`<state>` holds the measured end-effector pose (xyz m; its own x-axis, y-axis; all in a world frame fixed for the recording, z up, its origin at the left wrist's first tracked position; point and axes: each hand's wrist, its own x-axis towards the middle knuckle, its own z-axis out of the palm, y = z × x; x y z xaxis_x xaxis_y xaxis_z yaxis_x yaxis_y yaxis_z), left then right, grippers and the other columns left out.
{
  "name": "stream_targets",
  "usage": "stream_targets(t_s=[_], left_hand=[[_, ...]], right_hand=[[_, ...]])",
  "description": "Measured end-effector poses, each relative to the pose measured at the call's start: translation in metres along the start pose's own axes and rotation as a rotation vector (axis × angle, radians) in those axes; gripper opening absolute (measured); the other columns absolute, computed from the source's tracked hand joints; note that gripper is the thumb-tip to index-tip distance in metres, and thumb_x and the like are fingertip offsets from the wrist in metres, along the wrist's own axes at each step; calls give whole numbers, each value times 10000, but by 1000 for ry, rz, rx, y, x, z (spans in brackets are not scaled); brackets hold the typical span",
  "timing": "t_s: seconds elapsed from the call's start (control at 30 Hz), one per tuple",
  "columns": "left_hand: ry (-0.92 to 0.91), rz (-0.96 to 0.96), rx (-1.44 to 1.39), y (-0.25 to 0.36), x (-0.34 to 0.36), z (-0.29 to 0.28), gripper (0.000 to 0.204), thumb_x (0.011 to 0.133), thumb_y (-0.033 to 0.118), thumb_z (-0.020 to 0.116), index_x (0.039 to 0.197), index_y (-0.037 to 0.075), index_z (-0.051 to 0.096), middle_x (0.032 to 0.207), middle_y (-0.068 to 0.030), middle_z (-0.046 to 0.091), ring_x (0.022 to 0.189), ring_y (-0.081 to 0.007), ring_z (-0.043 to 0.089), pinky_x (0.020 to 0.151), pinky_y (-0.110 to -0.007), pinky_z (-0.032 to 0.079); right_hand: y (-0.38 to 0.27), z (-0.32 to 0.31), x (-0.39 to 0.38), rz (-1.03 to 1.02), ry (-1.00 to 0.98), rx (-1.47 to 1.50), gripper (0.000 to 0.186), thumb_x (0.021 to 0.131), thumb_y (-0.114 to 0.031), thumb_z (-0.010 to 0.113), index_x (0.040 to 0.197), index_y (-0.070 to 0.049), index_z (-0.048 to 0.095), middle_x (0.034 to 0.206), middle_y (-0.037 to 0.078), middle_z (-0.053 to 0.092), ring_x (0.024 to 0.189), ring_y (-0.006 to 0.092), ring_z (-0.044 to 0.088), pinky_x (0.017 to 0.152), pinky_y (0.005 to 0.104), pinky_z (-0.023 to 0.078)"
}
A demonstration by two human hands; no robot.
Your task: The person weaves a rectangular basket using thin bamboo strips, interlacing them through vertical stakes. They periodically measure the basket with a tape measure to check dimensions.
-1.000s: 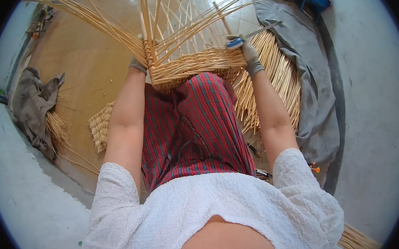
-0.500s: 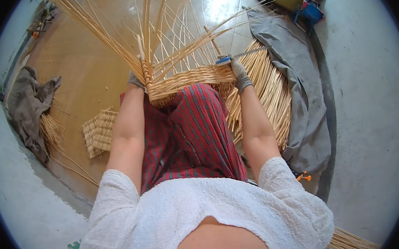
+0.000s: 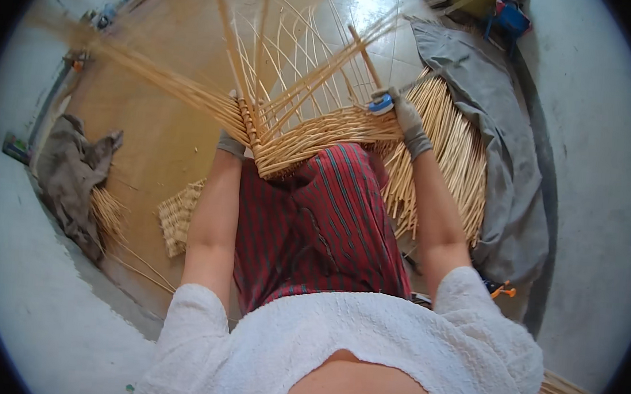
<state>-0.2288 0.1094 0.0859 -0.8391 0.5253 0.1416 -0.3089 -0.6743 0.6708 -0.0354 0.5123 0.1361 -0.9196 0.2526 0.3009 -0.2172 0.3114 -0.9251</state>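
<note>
Across my knees rests a partly woven willow basket (image 3: 327, 135), long rods rising from its rim. At its left corner, my left hand (image 3: 232, 138), in a grey glove, grips the woven edge; most of its fingers are hidden behind the rods. My right hand (image 3: 406, 114), gloved too, is closed at the right end of the basket. In it is a small round blue and white tape measure (image 3: 382, 104), by its look, with a thin grey strip running off to the upper right. A thicker stick (image 3: 365, 56) stands up from the weave beside this hand.
A bundle of peeled willow rods (image 3: 443, 147) lies to the right, partly under a grey cloth (image 3: 510, 181). On the left are another dark cloth (image 3: 71, 180) over rods and a woven piece (image 3: 177, 217). A blue stool-like thing (image 3: 509, 20) stands far right.
The basket and both hands have shifted right in view, with the whole scene. The basket has tilted a little, and the long rods at left swing, blurred. Both hands keep their holds.
</note>
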Motion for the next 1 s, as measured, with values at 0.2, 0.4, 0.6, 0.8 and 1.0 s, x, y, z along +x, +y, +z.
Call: stream_targets(t_s=[0.2,0.4,0.6,0.8,1.0], left_hand=[[-71,83,-63,110,-28,35,401,1051,416,529,1172,64,680,1152,-153,710,1152,-323,641,991,-488,571],[14,42,74,138,-100,94,442,1032,357,594,1342,43,611,1187,-131,702,1305,-288,566,1143,-455,478],[-76,-158,179,98,-180,5,401,1021,349,610,1280,44,622,1020,-90,720,1291,-235,561,1198,-441,396],[191,-28,692,72,-187,56,471,950,490,673,1100,43,673,897,-39,669,978,-174,649,1164,-408,408],[188,27,663,68,-194,35,437,962,465,680,1104,52,676,925,-42,673,893,-149,619,961,-351,508]], right_hand=[[-124,24,21,-91,-116,392,573,1081,-489,471,1081,20,736,940,62,738,888,146,682,862,292,546],[-100,67,-28,70,-79,625,543,1091,-463,459,1091,12,724,977,56,719,895,129,663,838,283,536],[15,122,-140,355,36,844,529,1075,-478,494,1127,4,705,1030,51,712,886,117,652,817,270,534],[21,116,-151,270,43,682,472,1074,-453,507,1096,-25,705,1251,48,658,980,102,634,839,275,539],[14,122,-146,234,-29,725,465,1075,-444,511,1151,-22,691,1258,61,665,909,100,647,806,276,548]])
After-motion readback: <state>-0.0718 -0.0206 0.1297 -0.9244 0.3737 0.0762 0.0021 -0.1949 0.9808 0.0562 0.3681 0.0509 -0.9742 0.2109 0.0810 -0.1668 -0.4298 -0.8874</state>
